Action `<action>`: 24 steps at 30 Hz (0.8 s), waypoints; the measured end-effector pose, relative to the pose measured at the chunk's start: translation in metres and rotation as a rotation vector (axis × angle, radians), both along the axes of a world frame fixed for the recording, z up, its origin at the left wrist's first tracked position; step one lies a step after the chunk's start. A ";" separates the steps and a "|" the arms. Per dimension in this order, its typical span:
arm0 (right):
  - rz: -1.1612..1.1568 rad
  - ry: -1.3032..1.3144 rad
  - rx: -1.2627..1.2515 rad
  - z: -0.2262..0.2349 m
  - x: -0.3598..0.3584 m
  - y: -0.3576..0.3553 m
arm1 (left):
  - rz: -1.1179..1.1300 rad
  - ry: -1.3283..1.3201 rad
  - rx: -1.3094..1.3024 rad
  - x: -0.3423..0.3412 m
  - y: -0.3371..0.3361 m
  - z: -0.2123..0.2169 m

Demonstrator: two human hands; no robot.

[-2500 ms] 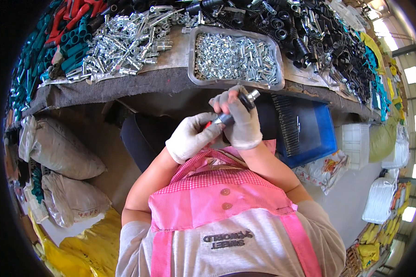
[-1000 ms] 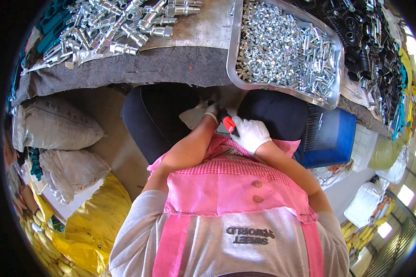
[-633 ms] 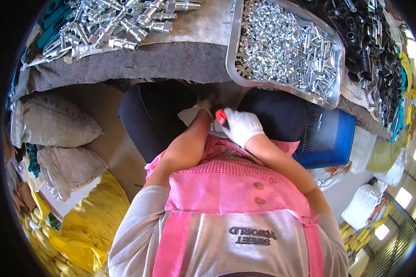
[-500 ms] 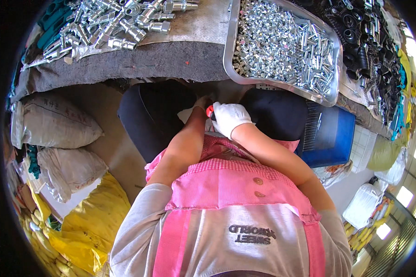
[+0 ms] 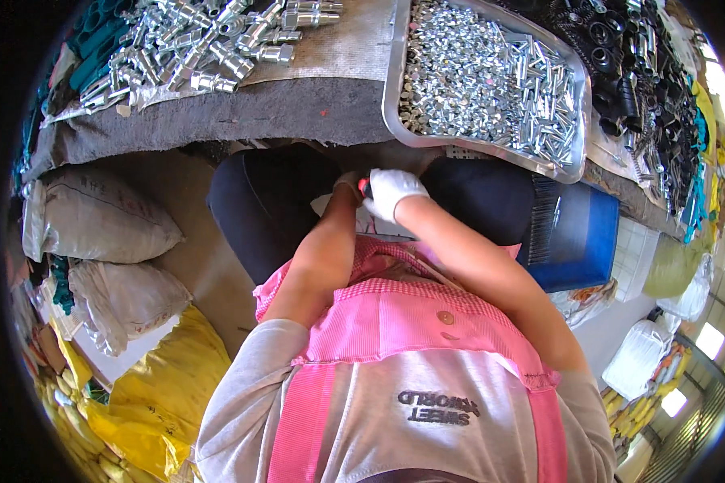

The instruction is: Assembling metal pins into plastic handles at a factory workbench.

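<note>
Slippage seems my main risk: my gloved right hand [image 5: 394, 194] is closed on the red-and-black part [image 5: 365, 187], which pokes out on its left, just beside my left hand [image 5: 349, 182], whose grip I cannot tell, and uneven pressure could twist the part loose

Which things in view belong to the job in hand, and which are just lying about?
In use:
small red-and-black part in the white-gloved right hand
left hand close by, its hold hidden

Apparently lying about:
grey rectangular tray of small shiny metal pieces
heap of silvery metal fittings
blue rectangular plastic bin
crumpled yellow sheeting
</note>
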State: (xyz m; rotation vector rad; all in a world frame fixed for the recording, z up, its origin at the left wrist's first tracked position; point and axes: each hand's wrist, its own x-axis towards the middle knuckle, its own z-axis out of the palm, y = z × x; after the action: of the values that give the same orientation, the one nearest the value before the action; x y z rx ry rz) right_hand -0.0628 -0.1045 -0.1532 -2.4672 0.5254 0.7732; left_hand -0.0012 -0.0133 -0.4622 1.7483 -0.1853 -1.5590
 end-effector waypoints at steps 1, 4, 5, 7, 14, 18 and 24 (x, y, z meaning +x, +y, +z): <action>0.082 -0.006 0.034 0.004 0.005 0.001 | -0.025 -0.048 0.022 0.021 0.013 0.002; 0.047 0.064 0.035 0.028 -0.031 -0.016 | 0.410 0.338 -0.224 0.004 -0.029 0.105; 0.030 0.120 0.063 0.034 -0.042 -0.015 | 0.187 0.122 -0.442 0.004 -0.033 0.144; -0.107 0.175 0.016 0.032 -0.058 -0.014 | -0.359 -0.041 -0.327 0.013 -0.044 0.256; -0.178 0.136 -0.073 -0.005 -0.050 -0.005 | -0.198 -0.840 0.001 -0.023 -0.039 0.255; -0.132 0.103 -0.049 -0.005 -0.037 -0.017 | -0.147 -0.856 0.045 -0.015 -0.045 0.252; -0.205 -0.008 -0.104 -0.036 -0.063 0.001 | -0.108 -0.851 -0.031 -0.029 -0.037 0.226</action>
State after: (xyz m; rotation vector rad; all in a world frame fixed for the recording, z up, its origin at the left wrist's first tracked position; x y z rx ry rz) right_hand -0.1262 -0.1038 -0.1895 -2.4595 0.8196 0.6687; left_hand -0.0299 -0.0500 -0.2358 2.3034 -0.7182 -0.7771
